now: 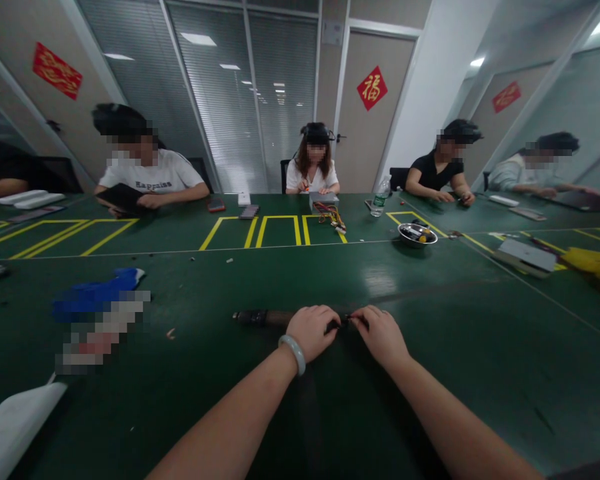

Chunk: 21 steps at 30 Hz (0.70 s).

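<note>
A dark, rod-like tool (275, 319) lies level over the green table (220, 387), its narrow metal tip pointing left. My left hand (313, 332), with a pale bangle at the wrist, is wrapped round its right part. Just to the right, my right hand (381, 333) has thumb and fingers pinched together on a small dark piece by the tool's right end. The fingertips of both hands nearly meet there. What exactly the right fingers grip is too small to make out.
At the left lie a blue cloth-like item (97, 293) and a white object (23, 427). A metal bowl (417, 243) with small parts, a plastic bottle (380, 198) and a box with coloured wires (324, 200) stand farther off. Several people sit across the table.
</note>
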Tool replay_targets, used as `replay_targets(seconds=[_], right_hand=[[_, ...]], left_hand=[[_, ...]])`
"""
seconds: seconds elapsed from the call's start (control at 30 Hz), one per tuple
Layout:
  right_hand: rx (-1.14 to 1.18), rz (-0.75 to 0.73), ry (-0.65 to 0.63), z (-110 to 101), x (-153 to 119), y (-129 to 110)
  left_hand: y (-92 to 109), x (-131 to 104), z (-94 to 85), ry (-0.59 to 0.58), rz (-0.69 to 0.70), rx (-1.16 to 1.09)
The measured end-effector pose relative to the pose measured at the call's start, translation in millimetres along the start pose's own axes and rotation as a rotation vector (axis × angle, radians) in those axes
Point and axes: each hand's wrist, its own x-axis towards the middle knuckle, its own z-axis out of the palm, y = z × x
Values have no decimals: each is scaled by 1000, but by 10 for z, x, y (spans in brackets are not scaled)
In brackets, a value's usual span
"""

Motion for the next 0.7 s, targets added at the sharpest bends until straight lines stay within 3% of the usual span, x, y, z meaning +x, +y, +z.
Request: replay_targets(seconds=[0.3,0.7], right_hand=[[90,-85,-121,-54,17,48],[204,-63,-139,-85,6,10]], left_hand=[[-8,7,9,-6,-16,-2],[-11,10,3,19,-12,-20]])
